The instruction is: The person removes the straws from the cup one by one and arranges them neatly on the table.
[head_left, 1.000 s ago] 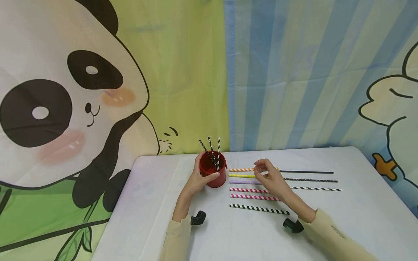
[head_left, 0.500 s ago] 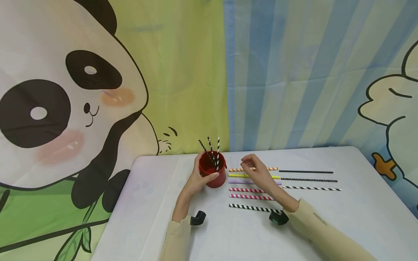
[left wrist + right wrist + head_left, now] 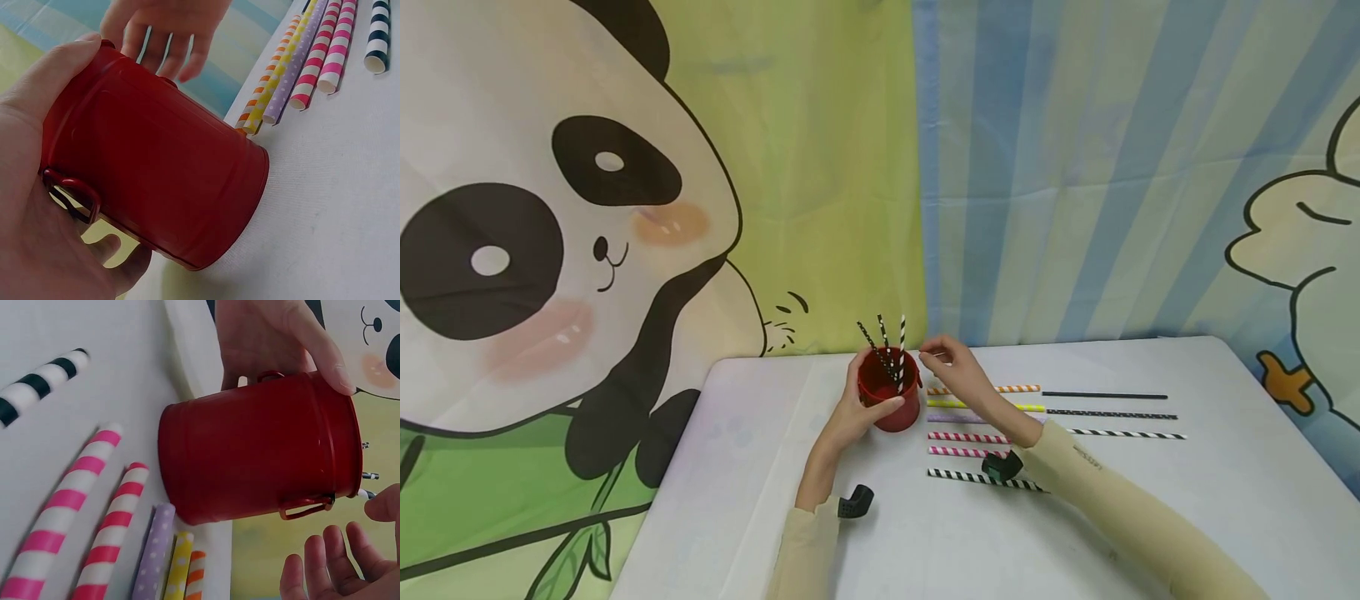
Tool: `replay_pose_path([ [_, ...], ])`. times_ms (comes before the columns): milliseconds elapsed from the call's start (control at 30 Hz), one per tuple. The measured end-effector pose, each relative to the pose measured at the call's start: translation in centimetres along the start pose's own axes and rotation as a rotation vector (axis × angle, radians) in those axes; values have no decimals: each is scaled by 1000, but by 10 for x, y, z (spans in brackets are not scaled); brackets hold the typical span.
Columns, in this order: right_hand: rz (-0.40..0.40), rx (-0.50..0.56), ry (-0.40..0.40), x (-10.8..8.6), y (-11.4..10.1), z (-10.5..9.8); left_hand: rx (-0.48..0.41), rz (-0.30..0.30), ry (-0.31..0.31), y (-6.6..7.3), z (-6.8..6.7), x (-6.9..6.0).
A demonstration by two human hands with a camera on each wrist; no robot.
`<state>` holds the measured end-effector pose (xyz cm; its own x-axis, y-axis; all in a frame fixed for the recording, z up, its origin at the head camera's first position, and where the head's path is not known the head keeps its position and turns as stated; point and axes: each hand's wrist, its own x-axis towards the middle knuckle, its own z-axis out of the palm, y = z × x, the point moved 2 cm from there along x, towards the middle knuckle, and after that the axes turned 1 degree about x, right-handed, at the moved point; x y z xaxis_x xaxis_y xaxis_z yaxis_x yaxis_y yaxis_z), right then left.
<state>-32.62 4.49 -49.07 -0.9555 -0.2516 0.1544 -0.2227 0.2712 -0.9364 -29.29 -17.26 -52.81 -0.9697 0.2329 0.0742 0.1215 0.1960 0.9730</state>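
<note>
My left hand (image 3: 855, 408) grips a small red metal bucket (image 3: 156, 156) from its left side, the thumb along its front near the rim. Three black-and-white paper straws (image 3: 901, 358) stand leaning inside, some dotted, one striped. Close to the bucket's right rim is my right hand (image 3: 958, 372). In the right wrist view its fingers (image 3: 337, 550) are loosely bent, apart from the thumb, and nothing shows between them. The bucket's inner bottom is hidden.
On the white table (image 3: 737, 500), several straws lie in rows right of the bucket: orange-striped (image 3: 1018, 388), yellow (image 3: 1030, 408), purple dotted (image 3: 154, 550), red-striped (image 3: 115, 525), pink-striped (image 3: 65, 500) and black-striped (image 3: 955, 475). Farther right lie thin black ones (image 3: 1105, 395). A printed curtain (image 3: 827, 167) hangs behind.
My right hand has moved left, from above the rows of straws to beside the bucket's rim. The left hand and bucket have stayed in place.
</note>
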Motion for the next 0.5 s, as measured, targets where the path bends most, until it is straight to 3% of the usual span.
replay_pose_path([
  [233,29,89,-27,12,-3,13,1,5,-4,0,-2,0],
  [500,49,112,-9,16,-7,19,-15,-5,-23,0,-2,1],
])
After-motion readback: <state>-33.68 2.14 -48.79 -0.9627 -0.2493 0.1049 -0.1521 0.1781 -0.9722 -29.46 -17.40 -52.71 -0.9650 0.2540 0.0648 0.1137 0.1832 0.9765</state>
